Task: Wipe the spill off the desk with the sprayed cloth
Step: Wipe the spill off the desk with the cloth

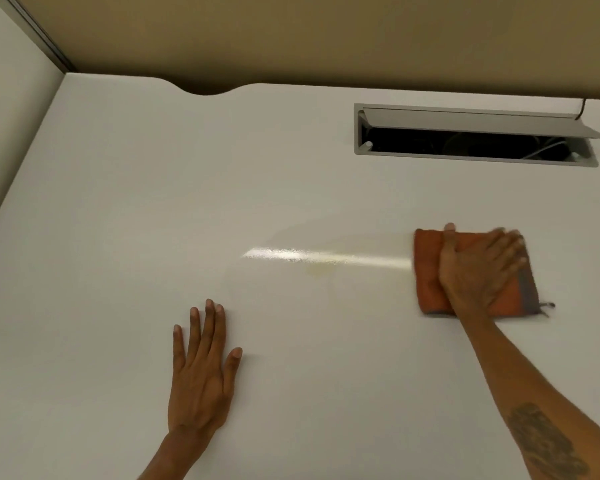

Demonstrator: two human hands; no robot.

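Note:
A folded orange cloth with a grey edge lies flat on the white desk at the right. My right hand presses down on it, fingers spread over the top and thumb hooked over its far edge. Left of the cloth, a wet glossy streak runs across the desk, with a faint yellowish spill stain just below it. My left hand rests palm down on the desk at the near left, fingers apart, holding nothing.
An open cable hatch with a raised grey lid sits in the desk at the far right, cables inside. A tan partition runs along the far edge, where the desk has a curved notch. A pale panel borders the left side.

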